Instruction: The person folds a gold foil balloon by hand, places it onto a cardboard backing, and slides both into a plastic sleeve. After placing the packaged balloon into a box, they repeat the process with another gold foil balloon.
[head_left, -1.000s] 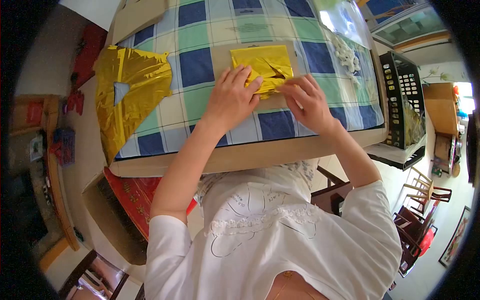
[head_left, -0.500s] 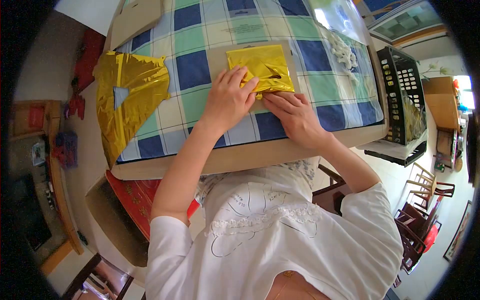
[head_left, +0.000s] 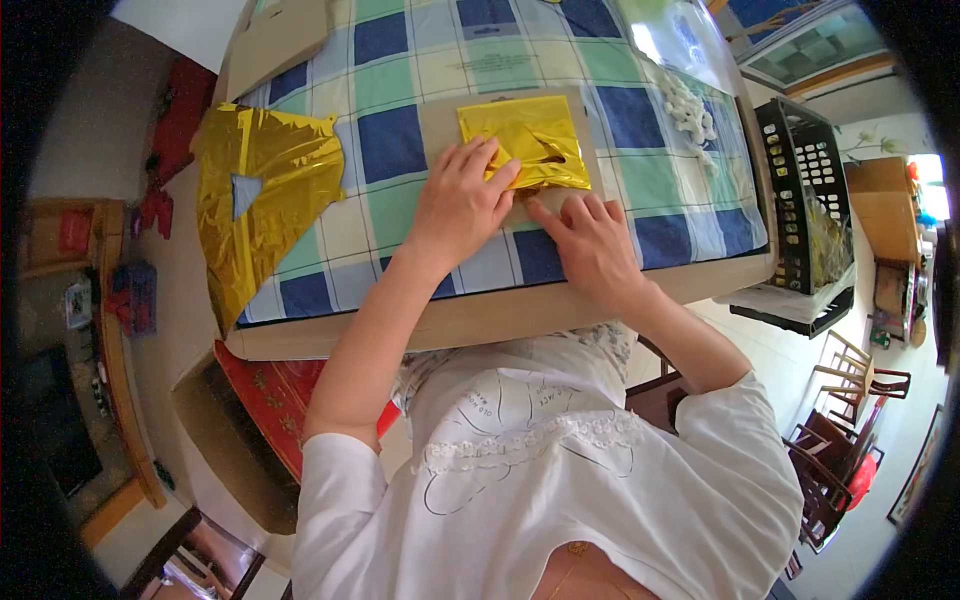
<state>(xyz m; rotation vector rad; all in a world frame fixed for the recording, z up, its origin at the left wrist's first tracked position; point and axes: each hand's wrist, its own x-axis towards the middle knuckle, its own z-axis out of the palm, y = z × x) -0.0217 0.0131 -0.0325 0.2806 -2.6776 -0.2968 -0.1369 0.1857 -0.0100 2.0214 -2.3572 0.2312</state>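
Cloth [head_left: 392, 145] bears foil [head_left: 545, 122] — left hand [head_left: 458, 205] flat atop, right hand [head_left: 595, 240] half-curled, empty — shirt [head_left: 600, 510]: "JACK".

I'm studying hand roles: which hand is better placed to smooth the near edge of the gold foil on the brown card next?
Probably the right hand: it lies just beside the near edge of the gold foil, while the left hand rests on the foil's left part, seemingly steadying it.

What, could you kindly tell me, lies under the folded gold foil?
Under the folded gold foil is a tan card, partly visible around it on the checked cloth. The card's middle is covered and cannot be seen.
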